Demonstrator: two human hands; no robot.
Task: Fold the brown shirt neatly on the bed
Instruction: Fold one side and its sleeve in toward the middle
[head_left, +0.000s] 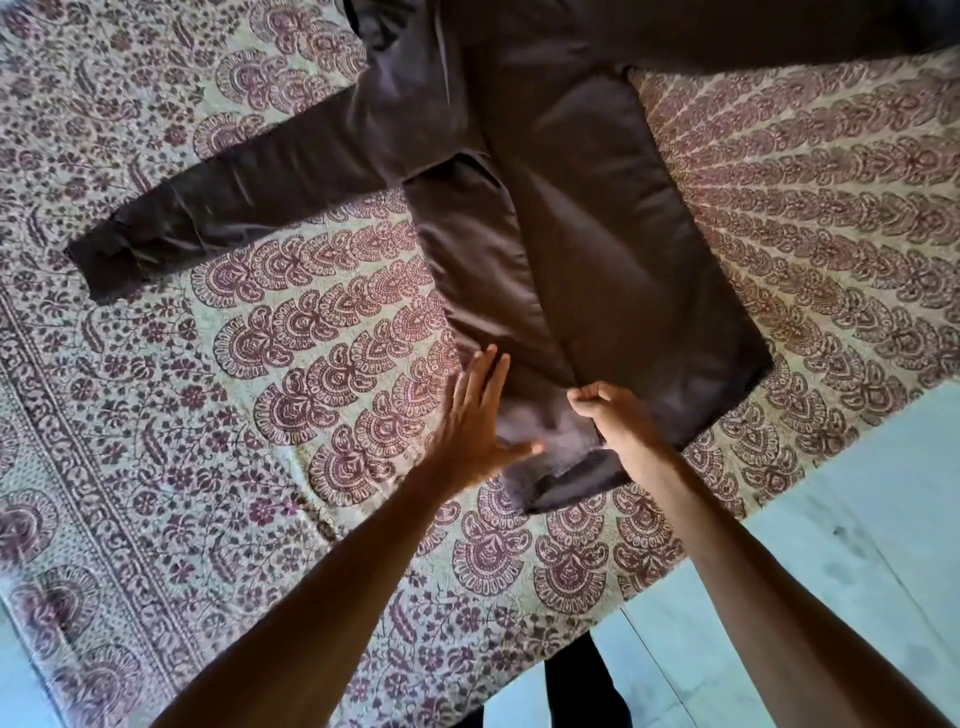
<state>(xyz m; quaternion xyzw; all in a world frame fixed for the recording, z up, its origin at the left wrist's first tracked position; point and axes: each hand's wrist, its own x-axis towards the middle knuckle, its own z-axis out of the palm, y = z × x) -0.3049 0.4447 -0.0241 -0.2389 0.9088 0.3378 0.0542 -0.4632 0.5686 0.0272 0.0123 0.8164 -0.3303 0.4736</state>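
Two bare arms reach up from the bottom of the frame, over the near edge of the bed (156, 415). Below them, at the lower right, is a pale blue floor (857, 519), and something dark stands on it at the bottom middle. Its shape is too hidden to name. A little farther up, in the middle of the frame, the left hand (475, 421) is spread flat, fingers straight and close together, thumb out to the side. It presses on the bottom end of the brown shirt (597, 234). Just beside it, the right hand (605, 410) is closed tight, pinching the shirt's folded edge where that edge meets the hem. The shirt lies flat on the bed's cover, which has a dark red and cream flower pattern. One side of the shirt is folded over its middle, making a long straight line down the cloth. Farther up, one long sleeve (218, 213) stretches out to the upper left. At the very top, the shirt runs out of the frame.
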